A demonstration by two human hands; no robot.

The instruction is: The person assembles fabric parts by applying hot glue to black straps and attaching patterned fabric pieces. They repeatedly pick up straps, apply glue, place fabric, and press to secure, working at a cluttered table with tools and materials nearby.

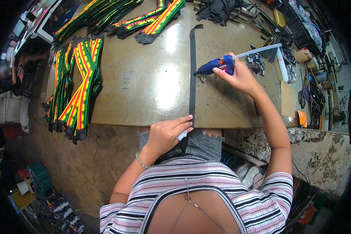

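Gripping a blue hot glue gun (218,65), the right hand (241,78) is wrapped around the handle out over the tabletop (140,85), with a long whitish glue stick (257,50) poking out the back toward the right. Nozzle's pointing left, right at the edge of a flat black strap (192,58); can't tell if the tip's actually touching it.

That strap runs pretty much straight up the middle of the table, from the near edge to a bent-over far end. Left hand (168,132) is down at the near end, fingertips pressed on the strap, fingers kept close together. There's a little white scrap (182,135) by those fingers, but I can't tell if they're pinching it or if it's stuck on.

Over on the left, a bunch of red, yellow and green patterned straps (82,85) with black ends hangs off the near table edge, and more patterned bands (160,21) are piled along the far side. Off to the right you've got loose black plastic pieces (256,60), some spare white glue sticks (281,66) and a tan cardboard sheet (288,99).
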